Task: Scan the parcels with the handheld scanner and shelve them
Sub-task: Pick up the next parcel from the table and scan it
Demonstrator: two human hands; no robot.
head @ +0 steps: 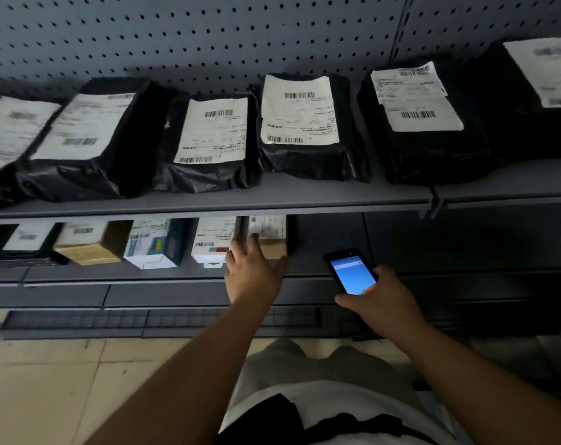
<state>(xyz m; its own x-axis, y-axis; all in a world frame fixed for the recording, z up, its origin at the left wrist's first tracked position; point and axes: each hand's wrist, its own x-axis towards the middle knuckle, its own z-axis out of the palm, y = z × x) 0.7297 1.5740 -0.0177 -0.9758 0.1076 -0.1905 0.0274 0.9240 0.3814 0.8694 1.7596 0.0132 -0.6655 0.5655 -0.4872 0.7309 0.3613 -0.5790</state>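
**Shelving a scanned parcel on the lower shelf**

The left hand [253, 274] reaches under the upper shelf [208, 200] with fingers spread flat against the front of a brown parcel [268, 234], the last in the row on the lower shelf [163, 274]; the flat contact suggests a push to seat the parcel beside its neighbour rather than a grip. The right hand [385, 300], at about 4 o'clock from the left, curls round the lower end of the handheld scanner [351, 273], screen lit and tilted up toward the face, probably so the reading can be checked while the other hand works. To the left, at 9 o'clock from the brown parcel, stand a white-labelled box [213, 242], a blue-and-white box [155, 245] and a tan carton [86, 245]. Above, black bagged parcels [305, 123] lie label-up, barcodes toward the aisle, presumably for easy reading. The lower shelf to the right of the brown parcel lies in shadow.
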